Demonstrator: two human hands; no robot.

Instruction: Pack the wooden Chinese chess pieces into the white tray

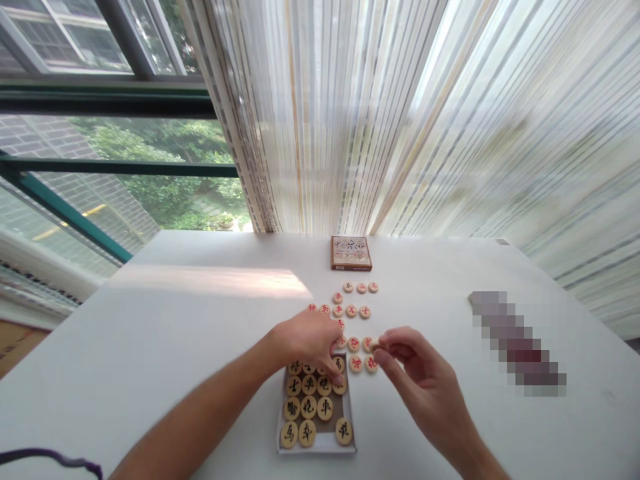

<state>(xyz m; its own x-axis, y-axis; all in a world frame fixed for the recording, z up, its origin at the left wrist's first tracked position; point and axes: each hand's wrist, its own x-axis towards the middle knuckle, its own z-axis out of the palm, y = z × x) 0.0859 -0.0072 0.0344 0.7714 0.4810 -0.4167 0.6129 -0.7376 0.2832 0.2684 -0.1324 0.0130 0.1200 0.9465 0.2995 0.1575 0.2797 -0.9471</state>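
My right hand [425, 377] pinches a round wooden Chinese chess piece [377, 344] between thumb and fingertips, just right of the red-marked pieces [354, 344]. Reaching over the upper end of a shallow open box tray [280, 427] is my left hand [307, 340]. Its thumb is spread down, touching or just above a piece at the tray's right side. The other fingers point away, partly hidden, near the red pieces. Black-marked pieces [309, 407] lie face up in rows inside the tray, with gaps at its lower right. The hand covers part of the top row.
A brown printed box lid [351, 253] lies farther back on the white table [420, 280]. More pieces [351, 311] are spread in loose rows before it. A blurred-out object [517, 343] lies at the right. Striped curtains [320, 133] and an open window [120, 167] border the far edge.
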